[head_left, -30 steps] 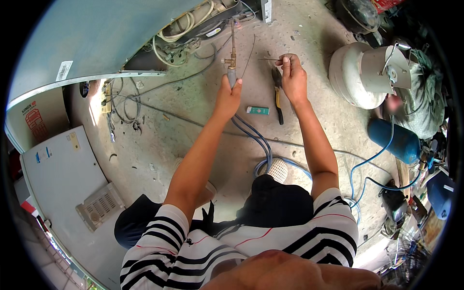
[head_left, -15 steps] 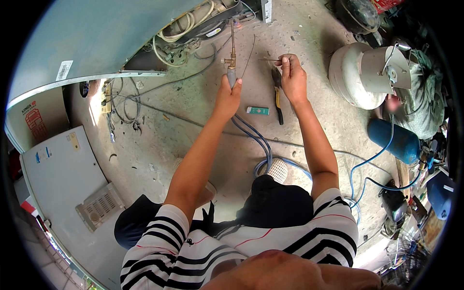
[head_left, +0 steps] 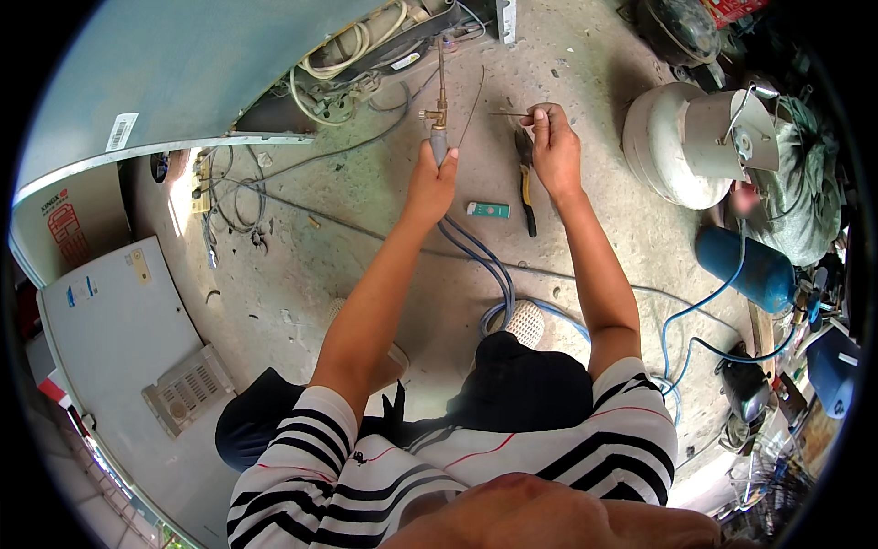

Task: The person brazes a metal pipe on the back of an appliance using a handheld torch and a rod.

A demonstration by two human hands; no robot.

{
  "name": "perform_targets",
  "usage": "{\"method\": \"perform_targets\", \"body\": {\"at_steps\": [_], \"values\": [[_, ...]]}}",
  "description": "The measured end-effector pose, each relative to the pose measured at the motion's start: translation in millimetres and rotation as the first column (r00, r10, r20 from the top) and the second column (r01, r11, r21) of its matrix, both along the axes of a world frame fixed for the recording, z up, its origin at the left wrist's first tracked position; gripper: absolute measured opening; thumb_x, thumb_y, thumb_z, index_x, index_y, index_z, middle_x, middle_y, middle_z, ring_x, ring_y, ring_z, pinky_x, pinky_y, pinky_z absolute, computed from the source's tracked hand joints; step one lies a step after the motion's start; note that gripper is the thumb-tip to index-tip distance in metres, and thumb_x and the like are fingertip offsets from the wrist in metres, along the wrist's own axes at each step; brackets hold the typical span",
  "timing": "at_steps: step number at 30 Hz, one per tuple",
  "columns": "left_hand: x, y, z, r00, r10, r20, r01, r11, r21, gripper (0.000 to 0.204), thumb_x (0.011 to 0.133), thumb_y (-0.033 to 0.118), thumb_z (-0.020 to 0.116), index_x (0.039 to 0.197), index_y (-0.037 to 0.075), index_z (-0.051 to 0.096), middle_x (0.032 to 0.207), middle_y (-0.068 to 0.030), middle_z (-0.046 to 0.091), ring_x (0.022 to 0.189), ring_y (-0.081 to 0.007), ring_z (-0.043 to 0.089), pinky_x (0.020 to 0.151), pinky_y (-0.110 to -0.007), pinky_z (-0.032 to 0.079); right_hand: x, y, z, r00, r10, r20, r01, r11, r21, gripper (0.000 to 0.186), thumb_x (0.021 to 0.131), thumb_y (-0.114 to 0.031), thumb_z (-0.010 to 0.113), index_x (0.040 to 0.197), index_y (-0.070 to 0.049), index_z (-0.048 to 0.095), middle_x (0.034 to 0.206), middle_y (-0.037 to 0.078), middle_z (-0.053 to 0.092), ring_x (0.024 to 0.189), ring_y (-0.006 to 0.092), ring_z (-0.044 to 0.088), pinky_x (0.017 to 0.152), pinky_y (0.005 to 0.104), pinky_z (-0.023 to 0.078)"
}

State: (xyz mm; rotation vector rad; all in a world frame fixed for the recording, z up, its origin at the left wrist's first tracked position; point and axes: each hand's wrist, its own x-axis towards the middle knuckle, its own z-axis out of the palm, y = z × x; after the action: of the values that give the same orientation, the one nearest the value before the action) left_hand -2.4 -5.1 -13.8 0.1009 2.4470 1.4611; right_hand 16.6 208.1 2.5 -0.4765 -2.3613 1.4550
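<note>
My left hand [head_left: 426, 192] grips the grey handle of a brass gas torch [head_left: 438, 117], whose long nozzle points at piping in the open lower compartment [head_left: 347, 55] of a large grey-blue appliance [head_left: 155, 64]; a flame is too small to make out. Pinched in my right hand [head_left: 555, 153], held right of the torch, is a thin metal rod [head_left: 505, 113] pointing left. Under and beside that hand, yellow-and-black pliers [head_left: 527, 192] lie on the floor, with a small teal box [head_left: 487, 209] to their left. A thin bent wire [head_left: 471, 105] runs up beside the torch.
A grey gas cylinder [head_left: 668, 146] and a blue cylinder [head_left: 741, 265] with hoses [head_left: 690, 311] are at right, beside a sack [head_left: 805, 183] and clutter. Cables [head_left: 256, 210] cross the floor. A pale appliance [head_left: 119, 311] and a cardboard box [head_left: 78, 220] are at left.
</note>
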Motion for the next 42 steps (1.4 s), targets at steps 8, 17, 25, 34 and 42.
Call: {"method": "perform_targets", "body": {"at_steps": [8, 17, 25, 34, 42], "values": [[0.5, 0.9, 5.5, 1.0, 0.006, 0.012, -0.006, 1.0, -0.027, 0.024, 0.1, 0.03, 0.055, 0.101, 0.007, 0.046, 0.067, -0.0014, 0.051, 0.058, -0.011, 0.048, 0.053, -0.03, 0.041, -0.3, -2.8, 8.6, 1.0, -0.009, -0.001, 0.009, 0.999, -0.034, 0.021, 0.102, -0.02, 0.048, 0.097, -0.003, 0.058, 0.086, 0.013, 0.07, 0.08, 0.0321, 0.067, 0.074, 0.0389, 0.052], [-1.4, 1.7, 7.0, 1.0, 0.009, 0.011, -0.009, 0.999, -0.034, 0.026, 0.099, 0.031, 0.055, 0.101, 0.006, 0.046, 0.069, -0.0029, 0.053, 0.06, -0.0136, 0.051, 0.056, -0.032, 0.043, 0.1, -1.7, 5.2, 1.0, -0.004, 0.012, 0.004, 1.0, -0.022, 0.022, 0.103, -0.022, 0.047, 0.097, -0.004, 0.058, 0.086, 0.013, 0.07, 0.079, 0.0318, 0.067, 0.072, 0.0387, 0.052], [-1.2, 3.5, 12.4, 1.0, 0.007, 0.0, -0.007, 0.999, -0.035, 0.027, 0.099, 0.031, 0.055, 0.101, 0.007, 0.046, 0.071, -0.004, 0.054, 0.061, -0.0141, 0.052, 0.056, -0.032, 0.043, 0.1, -3.6, 8.9, 1.0, -0.01, 0.01, 0.01, 0.999, -0.034, 0.022, 0.103, -0.022, 0.047, 0.096, -0.004, 0.058, 0.085, 0.012, 0.07, 0.078, 0.0314, 0.067, 0.072, 0.0387, 0.052], [-1.1, 1.8, 8.6, 1.0, 0.001, -0.008, -0.001, 1.0, -0.028, 0.026, 0.1, 0.031, 0.055, 0.1, 0.006, 0.046, 0.068, -0.0029, 0.053, 0.06, -0.0129, 0.05, 0.055, -0.032, 0.042, 0.0, -2.2, 4.4, 1.0, -0.013, 0.007, 0.013, 0.999, -0.042, 0.022, 0.103, -0.022, 0.047, 0.096, -0.004, 0.058, 0.084, 0.012, 0.07, 0.078, 0.0313, 0.067, 0.073, 0.0387, 0.052], [-0.2, 0.9, 6.8, 1.0, -0.005, -0.015, 0.004, 0.999, -0.039, 0.025, 0.1, 0.03, 0.055, 0.1, 0.006, 0.046, 0.068, -0.0025, 0.052, 0.059, -0.0124, 0.05, 0.054, -0.032, 0.042, 0.8, -2.2, 6.1, 1.0, -0.013, 0.008, 0.013, 1.0, -0.02, 0.022, 0.103, -0.022, 0.047, 0.097, -0.004, 0.058, 0.084, 0.012, 0.07, 0.078, 0.0314, 0.067, 0.073, 0.039, 0.052]]}}
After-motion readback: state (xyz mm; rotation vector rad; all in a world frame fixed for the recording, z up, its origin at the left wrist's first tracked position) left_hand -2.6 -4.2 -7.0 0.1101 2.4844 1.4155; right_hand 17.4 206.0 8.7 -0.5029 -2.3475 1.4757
